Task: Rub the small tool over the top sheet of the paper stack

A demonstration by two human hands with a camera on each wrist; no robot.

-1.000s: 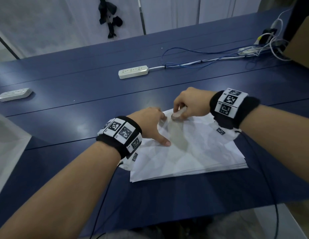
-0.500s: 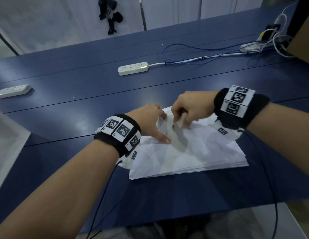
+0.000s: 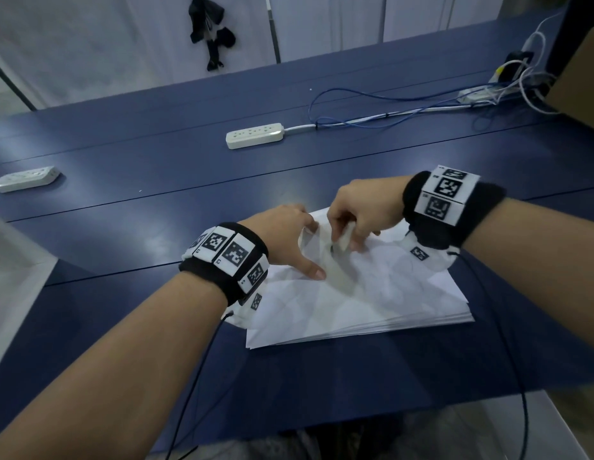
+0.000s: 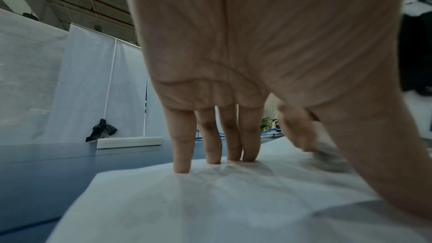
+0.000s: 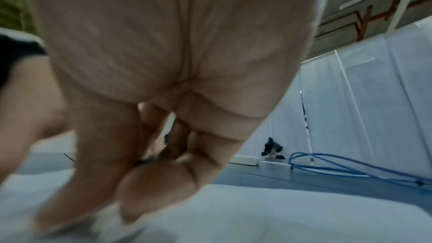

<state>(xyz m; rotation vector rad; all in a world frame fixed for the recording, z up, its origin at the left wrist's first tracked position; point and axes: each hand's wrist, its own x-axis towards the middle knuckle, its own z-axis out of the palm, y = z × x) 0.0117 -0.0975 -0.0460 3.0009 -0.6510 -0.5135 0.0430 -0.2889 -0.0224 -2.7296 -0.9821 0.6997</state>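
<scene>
Listing from the left: one white power strip (image 3: 26, 178) at the far left edge of the blue counter (image 3: 123, 234). A second power strip (image 3: 255, 135) lies further back toward the middle, its white lead running right beside a loose blue cable (image 3: 372, 94).

My left hand (image 3: 285, 240) sits on the near-left part of a stack of white paper (image 3: 372, 300); its fingers (image 4: 182, 147) are straight and spread, tips pressing down on the top sheet, thumb stretched out along the paper.

My right hand (image 3: 358, 215) is just beside it, over the far part of the stack, fingers curled and pinching a small pale eraser (image 3: 343, 240) whose lower end touches the top sheet. The hand is blurred in the right wrist view, so the grip shows only from the head view.

The stack lies flat on the counter in front of me, between both wrists, its sheets slightly fanned at the near edge.

Far right: a tangle of white cables (image 3: 528, 78) and the edge of a cardboard box (image 3: 584, 81).
</scene>
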